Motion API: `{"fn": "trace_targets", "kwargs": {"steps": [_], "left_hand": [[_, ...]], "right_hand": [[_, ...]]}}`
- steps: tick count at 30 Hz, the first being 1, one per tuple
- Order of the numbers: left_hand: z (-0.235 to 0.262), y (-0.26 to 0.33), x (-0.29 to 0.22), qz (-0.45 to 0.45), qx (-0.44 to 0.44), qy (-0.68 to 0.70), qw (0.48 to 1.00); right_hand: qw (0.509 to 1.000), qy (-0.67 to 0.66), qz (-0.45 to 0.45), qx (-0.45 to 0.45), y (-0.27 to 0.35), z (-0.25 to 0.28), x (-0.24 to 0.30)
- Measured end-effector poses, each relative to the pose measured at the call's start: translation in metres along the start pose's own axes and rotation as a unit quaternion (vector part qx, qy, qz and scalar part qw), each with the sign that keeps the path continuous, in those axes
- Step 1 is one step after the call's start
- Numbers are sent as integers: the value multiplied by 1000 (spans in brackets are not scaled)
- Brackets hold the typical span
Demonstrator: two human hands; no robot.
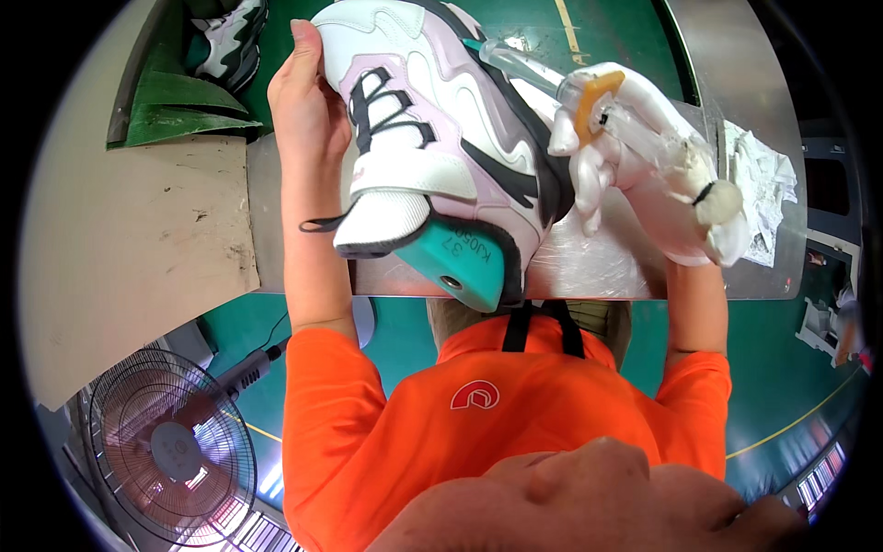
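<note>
My bare left hand [311, 101] grips a white, lilac and black sneaker [391, 129] along its toe side. A teal shoe last [460, 262] fills the sneaker, its heel end showing at the opening. In a white glove, my right hand [644, 175] is closed around a clear syringe [524, 66] with an orange-yellow finger flange [593, 106]. The syringe's green tip reaches the seam between upper and sole on the sneaker's far right side; whether it touches cannot be made out. A whitish wad with a black band covers the plunger end.
Another sneaker [230, 44] lies at the far left on a green belt, beside a torn green flap [175, 106]. A tan board [147, 221] borders the left. A crumpled white cloth [759, 189] lies on the metal table [598, 262] at right. A fan [175, 451] stands lower left.
</note>
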State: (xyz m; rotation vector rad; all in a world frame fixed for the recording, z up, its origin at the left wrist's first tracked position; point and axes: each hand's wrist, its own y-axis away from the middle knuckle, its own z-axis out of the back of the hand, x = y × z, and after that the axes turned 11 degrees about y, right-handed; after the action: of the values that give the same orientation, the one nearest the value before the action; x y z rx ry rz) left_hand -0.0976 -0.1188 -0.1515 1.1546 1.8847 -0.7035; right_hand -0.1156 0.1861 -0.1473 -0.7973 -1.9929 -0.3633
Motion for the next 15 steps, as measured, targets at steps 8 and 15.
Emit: {"fn": "trace_targets", "kwargs": {"steps": [8,15], "left_hand": [[12,1,4,53,-59,-83,993],[13,0,5,102,-61,-51,992]], "right_hand": [[986,136,-60,-74,13,5,1],[974,115,-79,-179,23,7,-4]]}}
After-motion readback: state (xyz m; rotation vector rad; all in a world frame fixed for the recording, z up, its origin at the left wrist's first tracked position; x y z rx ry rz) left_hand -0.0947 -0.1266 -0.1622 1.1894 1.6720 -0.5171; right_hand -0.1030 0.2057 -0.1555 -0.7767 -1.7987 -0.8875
